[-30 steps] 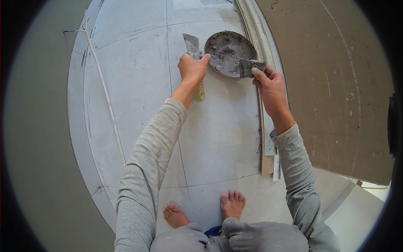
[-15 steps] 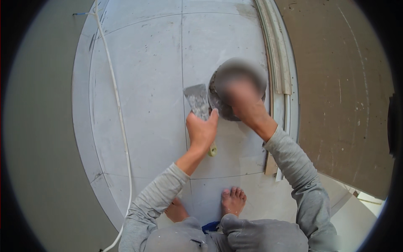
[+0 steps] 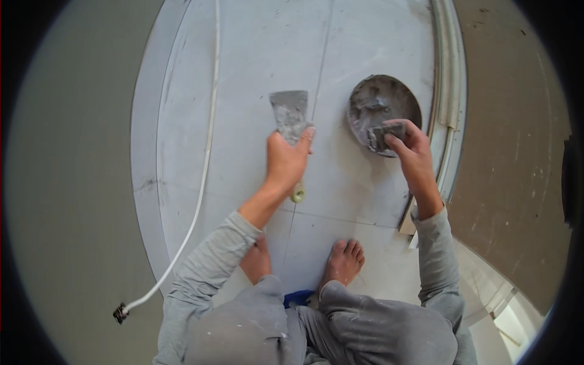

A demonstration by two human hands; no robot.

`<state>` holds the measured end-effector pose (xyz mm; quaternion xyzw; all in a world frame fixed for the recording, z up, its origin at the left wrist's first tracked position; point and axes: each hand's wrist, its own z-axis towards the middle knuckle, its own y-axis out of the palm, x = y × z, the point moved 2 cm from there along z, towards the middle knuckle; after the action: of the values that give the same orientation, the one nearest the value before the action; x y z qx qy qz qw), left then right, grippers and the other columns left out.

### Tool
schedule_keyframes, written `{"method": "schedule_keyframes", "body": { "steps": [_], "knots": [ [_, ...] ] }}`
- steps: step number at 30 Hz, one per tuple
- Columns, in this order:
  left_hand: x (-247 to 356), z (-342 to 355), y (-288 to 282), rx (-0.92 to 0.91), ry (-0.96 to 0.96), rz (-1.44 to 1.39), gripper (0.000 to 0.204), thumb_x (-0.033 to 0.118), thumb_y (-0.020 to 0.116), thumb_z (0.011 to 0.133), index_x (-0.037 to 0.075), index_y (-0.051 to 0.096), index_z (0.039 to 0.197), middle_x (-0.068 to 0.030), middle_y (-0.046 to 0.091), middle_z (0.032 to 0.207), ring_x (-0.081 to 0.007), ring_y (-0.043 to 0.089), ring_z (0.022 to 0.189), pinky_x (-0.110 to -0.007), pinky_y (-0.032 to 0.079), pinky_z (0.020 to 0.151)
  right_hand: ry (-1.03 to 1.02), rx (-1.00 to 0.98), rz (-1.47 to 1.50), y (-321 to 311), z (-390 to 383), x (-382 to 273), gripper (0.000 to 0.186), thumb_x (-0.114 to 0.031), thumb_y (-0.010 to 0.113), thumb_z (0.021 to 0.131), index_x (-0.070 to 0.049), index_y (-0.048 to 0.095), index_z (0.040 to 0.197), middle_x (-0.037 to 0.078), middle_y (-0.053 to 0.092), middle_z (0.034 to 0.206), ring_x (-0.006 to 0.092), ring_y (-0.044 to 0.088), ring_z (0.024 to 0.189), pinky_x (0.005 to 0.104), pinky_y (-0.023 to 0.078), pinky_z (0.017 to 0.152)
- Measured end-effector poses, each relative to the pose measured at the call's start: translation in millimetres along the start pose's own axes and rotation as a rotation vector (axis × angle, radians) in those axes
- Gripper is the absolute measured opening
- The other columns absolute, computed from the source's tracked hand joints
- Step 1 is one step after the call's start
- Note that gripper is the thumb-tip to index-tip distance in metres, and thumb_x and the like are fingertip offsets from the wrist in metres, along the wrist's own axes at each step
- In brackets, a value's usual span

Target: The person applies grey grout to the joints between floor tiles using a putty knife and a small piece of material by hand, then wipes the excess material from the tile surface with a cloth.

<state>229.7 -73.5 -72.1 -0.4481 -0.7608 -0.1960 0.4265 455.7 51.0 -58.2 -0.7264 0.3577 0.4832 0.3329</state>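
A putty knife [image 3: 288, 111] smeared with grey paste is gripped in my left hand [image 3: 286, 163], its wide blade pointing away from me and the pale green end of its handle showing below the fist. Off to the right a round dark bowl [image 3: 378, 85] holds grey paste, coated up its inside wall. At the bowl's near right rim my right hand [image 3: 416, 159] pinches a small dark rectangular piece [image 3: 389, 135] with paste on its left edge; whether it is rubber or something else I cannot tell. This piece overlaps the bowl in view.
Large pale tiles [image 3: 255, 55] cover the floor under my bare feet [image 3: 344, 261]. A white cable [image 3: 207, 152] runs down the left, ending in a dark connector [image 3: 120, 313]. Long trim strips [image 3: 449, 73] lie along the right, beside a brown board [image 3: 505, 134].
My right hand, blurred over the bowl before, now shows at its near right rim with the dark piece. The view has shifted, so bowl and cable appear farther right. My left hand keeps the putty knife.
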Motion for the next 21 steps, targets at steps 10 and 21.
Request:
{"method": "schedule_keyframes", "body": {
  "steps": [10,21],
  "knots": [
    [-20.7,-100.4,-150.1,0.252,0.028,0.155,0.019,0.018,0.069,0.099,0.001,0.068,0.109,0.0007,0.065,0.083,-0.0023,0.049,0.06,-0.02,0.038,0.05,-0.394,-0.221,-0.487,130.4,-93.9,10.2,0.03,0.005,0.064,0.087,-0.002,0.065,0.116,0.012,0.071,0.095,0.0258,0.067,0.089,0.0348,0.055,0.078],
    [-26.4,-191.0,-182.5,0.424,0.087,0.271,0.02,0.011,0.067,0.097,-0.006,0.071,0.108,-0.0097,0.073,0.087,-0.0158,0.068,0.079,-0.032,0.054,0.074,-0.459,-0.411,-0.554,164.2,-129.2,22.6,0.038,0.005,0.066,0.08,-0.002,0.065,0.118,0.011,0.07,0.097,0.032,0.063,0.092,0.0387,0.055,0.08]
  ]
}}
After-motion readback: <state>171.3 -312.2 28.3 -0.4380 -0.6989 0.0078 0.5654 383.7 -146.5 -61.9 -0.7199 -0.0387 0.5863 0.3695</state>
